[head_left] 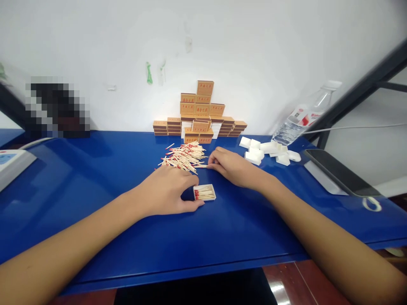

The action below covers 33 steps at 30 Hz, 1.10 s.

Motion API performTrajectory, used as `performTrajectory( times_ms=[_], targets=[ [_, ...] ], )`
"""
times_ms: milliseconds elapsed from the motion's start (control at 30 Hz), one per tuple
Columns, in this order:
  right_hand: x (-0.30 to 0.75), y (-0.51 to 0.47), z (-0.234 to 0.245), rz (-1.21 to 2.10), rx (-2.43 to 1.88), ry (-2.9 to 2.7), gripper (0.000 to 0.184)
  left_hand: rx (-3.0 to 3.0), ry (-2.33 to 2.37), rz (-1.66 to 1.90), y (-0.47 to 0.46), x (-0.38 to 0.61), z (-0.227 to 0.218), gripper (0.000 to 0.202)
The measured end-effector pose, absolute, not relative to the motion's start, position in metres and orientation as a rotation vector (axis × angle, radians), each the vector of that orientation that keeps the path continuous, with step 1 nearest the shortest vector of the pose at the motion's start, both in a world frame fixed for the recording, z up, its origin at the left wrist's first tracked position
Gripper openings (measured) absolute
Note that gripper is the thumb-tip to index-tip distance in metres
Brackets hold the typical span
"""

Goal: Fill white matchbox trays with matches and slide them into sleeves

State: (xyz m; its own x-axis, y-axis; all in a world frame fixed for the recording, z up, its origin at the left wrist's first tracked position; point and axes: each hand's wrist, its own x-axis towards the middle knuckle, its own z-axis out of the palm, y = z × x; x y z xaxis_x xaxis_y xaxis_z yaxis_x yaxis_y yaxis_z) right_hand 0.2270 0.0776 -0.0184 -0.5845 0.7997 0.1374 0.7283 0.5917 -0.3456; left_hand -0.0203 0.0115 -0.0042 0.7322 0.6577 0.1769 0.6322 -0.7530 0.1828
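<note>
My left hand (168, 190) grips a small white matchbox tray (214, 195) between thumb and fingers, low over the blue table. Red-tipped matches (203, 193) lie side by side in the tray. Just behind it spreads a loose heap of matches (187, 156), with red heads pointing several ways. At the heap's right edge, my right hand (227, 165) pinches the ends of matchsticks (200, 166) between thumb and forefinger; how many it holds I cannot tell.
Orange matchboxes (202, 110) stand stacked against the white wall. Several white empty trays (254, 154) lie at the right, near a tilted water bottle (294, 116) and a dark phone (341, 171). A white device (14, 167) sits at the left edge of the blue table (190, 245).
</note>
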Motion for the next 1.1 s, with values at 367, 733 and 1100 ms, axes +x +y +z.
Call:
performTrajectory(
  times_ms=[367, 733, 1100],
  targets=[
    [0.234, 0.072, -0.007, 0.369, -1.271, -2.590, 0.013, 2.823, 1.164, 0.352, 0.019, -0.026, -0.003, 0.032],
    [0.238, 0.079, -0.014, 0.384, -1.237, -2.610, 0.012, 2.848, 1.165, 0.350, 0.019, -0.025, -0.003, 0.033],
    [0.224, 0.044, 0.009, 0.564, -1.045, -2.626, 0.016, 2.850, 1.187, 0.374, 0.019, -0.026, -0.003, 0.032]
  ],
)
